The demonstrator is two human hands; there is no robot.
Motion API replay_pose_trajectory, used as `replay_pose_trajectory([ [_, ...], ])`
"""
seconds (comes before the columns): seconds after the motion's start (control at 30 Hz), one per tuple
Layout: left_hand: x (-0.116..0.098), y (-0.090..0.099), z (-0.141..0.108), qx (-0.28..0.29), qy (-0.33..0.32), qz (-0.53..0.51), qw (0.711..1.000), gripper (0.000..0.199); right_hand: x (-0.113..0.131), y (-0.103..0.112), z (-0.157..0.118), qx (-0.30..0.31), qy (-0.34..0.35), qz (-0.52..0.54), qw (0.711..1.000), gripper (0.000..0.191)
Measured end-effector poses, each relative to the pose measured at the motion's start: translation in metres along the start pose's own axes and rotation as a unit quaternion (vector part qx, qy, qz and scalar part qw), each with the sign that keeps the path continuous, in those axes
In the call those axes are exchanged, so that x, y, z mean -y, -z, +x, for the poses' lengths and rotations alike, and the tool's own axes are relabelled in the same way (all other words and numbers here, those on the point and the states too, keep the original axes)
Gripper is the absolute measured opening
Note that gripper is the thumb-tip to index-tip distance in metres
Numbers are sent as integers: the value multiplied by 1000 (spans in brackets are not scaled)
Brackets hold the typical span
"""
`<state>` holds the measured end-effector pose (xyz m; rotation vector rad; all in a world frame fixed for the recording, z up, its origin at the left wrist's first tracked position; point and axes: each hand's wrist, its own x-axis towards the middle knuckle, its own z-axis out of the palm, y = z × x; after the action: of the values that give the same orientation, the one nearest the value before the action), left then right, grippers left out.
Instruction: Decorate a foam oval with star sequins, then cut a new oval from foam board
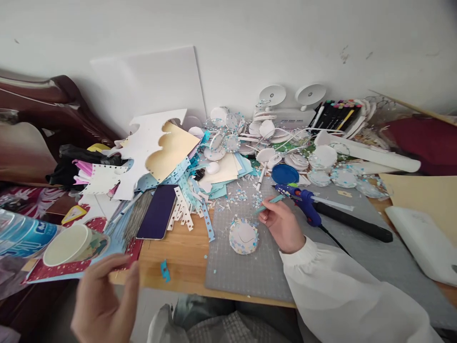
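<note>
Apparently mid-decoration, the right hand (283,228) pinched a slim teal tool (263,208) beside the confetti-edged white disc (243,235) on the grey cutting mat (228,274); the left hand (107,300) hung empty. Further edging probably called for a steady tip.

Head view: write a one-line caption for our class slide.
Right hand holds a teal tool near a confetti-edged white disc on a grey mat.

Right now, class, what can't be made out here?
Head view:
Bare left hand: wrist cut off by bottom edge.
Clear, blue-labelled plastic bottle: cut off by left edge.
Slim teal tool: partly covered by bare right hand.
Blue and white paper bits: too small to count.
</note>
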<state>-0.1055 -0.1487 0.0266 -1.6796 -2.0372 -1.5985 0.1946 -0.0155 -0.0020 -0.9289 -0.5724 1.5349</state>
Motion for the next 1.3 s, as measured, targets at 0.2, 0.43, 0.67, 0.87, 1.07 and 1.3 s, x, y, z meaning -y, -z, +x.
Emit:
replay_pose_trajectory([
  [0.2, -75, -87, 52, 328, -41, -194, 924, 21, -3, 0, 1, 8, 11, -8, 1000, 23],
  [0.43, -70, -167, 65, 408, 106, -314, 851, 41, -4, 3, 6, 32, 49, -45, 997, 23],
  [0.67, -44, -164, 58, 376, 193, -394, 816, 51, -9, 4, 14, 36, 132, -147, 980, 18],
  [0.87, -41, -171, 53, 378, 221, -431, 789, 54, -6, 5, 13, 22, 283, -316, 905, 12],
  [1.07, -44, -165, 58, 457, 127, -352, 807, 50, -5, 6, 11, 13, 286, -337, 897, 12],
  [1.3, -45, -160, 63, 577, -85, -199, 788, 26, -1, 3, 6, -12, 270, -307, 913, 17],
])
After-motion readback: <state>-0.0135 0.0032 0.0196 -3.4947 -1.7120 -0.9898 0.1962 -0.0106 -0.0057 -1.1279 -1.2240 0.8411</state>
